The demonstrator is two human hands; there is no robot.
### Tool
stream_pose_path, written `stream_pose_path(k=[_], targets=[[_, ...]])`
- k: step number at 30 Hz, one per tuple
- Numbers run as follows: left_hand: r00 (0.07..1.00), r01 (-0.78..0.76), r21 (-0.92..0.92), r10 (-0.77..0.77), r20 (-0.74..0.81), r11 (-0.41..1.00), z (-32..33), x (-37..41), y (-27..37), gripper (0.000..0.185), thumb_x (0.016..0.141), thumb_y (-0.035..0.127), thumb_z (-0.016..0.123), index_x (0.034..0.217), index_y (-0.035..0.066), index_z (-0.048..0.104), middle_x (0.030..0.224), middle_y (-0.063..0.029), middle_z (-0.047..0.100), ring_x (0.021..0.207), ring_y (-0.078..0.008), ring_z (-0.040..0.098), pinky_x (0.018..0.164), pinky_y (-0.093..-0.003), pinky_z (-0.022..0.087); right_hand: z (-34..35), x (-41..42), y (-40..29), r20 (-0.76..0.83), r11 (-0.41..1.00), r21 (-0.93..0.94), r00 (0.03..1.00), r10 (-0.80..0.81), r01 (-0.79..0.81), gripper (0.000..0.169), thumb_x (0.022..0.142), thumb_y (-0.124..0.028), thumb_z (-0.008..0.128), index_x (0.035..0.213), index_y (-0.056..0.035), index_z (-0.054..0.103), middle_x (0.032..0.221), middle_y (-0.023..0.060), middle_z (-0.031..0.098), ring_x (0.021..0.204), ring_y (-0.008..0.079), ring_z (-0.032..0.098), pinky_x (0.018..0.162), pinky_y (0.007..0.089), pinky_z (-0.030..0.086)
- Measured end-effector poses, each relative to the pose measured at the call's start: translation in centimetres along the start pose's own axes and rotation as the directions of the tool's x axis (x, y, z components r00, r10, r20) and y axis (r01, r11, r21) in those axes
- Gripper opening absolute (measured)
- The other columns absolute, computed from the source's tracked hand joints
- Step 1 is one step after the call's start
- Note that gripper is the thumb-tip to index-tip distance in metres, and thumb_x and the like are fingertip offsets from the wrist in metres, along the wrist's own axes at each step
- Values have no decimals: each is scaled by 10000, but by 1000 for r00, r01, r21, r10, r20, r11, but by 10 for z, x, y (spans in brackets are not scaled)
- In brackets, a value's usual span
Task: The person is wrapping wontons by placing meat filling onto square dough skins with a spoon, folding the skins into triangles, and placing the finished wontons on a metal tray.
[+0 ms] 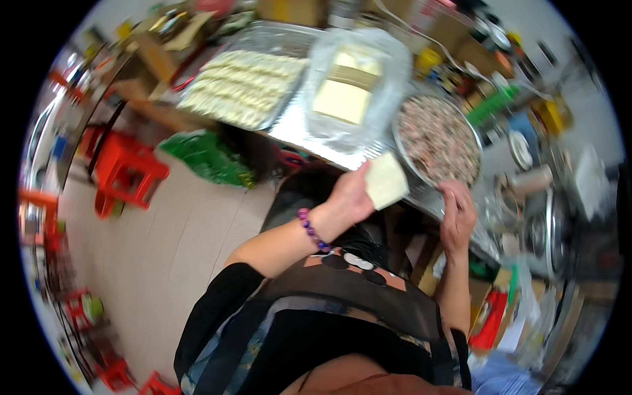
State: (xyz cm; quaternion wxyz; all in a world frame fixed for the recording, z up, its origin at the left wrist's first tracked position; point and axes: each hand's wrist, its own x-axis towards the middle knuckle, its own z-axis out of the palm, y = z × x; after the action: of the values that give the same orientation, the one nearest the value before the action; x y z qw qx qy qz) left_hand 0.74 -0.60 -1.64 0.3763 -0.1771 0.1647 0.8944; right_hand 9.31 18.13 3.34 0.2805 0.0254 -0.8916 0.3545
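A pale square dough wrapper [387,181] lies across the fingers of my left hand [351,195], which holds it in front of the table edge. My right hand [456,212] is at the near rim of a round metal bowl [398,143], fingers curled. Whether it grips a thin tool there is blurred. Pinkish minced filling with green flecks [437,133] fills the bowl. Left of the bowl, a stack of wrappers [340,101] with a brown band around it sits on clear plastic [395,54]. Filled wontons or dumplings [242,89] stand in several rows on a metal tray [281,37].
Cardboard boxes [153,59] and jars crowd the table's back. To the right are a green bottle-like item [493,103] and a lidded metal pot [548,232]. A green plastic bag [207,155] and red plastic stools [128,165] are on the left floor.
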Motion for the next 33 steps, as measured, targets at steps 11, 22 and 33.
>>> stream_pose_path(k=[11, 22, 33], targets=[[999, -1, 85, -2, 41, 996, 20, -2, -8, 465, 1030, 321, 266, 1329, -12, 393, 1301, -159, 509, 1182, -296, 524, 1005, -444, 435, 5, 0, 14, 18, 978, 178, 994, 103, -105, 127, 907, -65, 562, 943, 18, 651, 926, 119, 658, 914, 229, 604, 857, 318, 445], [991, 77, 85, -86, 107, 993, 31, -9, -2, 457, 1029, 295, 261, 1347, -17, 364, 1327, -171, 481, 1218, -307, 494, 1029, -468, 406, -9, -12, 19, -17, 916, 370, 984, 177, -158, 233, 961, -135, 486, 937, 30, 650, 971, 129, 668, 964, 220, 605, 904, 348, 435], [979, 117, 83, -129, 160, 990, 26, -7, 14, 433, 1024, 254, 234, 1312, -30, 387, 1288, -174, 505, 1198, -306, 499, 1052, -449, 380, 11, -25, -13, 237, 843, -151, 847, -476, 516, 280, 764, -118, 688, 1033, -52, 652, 1031, 95, 646, 949, 320, 611, 776, 409, 487]])
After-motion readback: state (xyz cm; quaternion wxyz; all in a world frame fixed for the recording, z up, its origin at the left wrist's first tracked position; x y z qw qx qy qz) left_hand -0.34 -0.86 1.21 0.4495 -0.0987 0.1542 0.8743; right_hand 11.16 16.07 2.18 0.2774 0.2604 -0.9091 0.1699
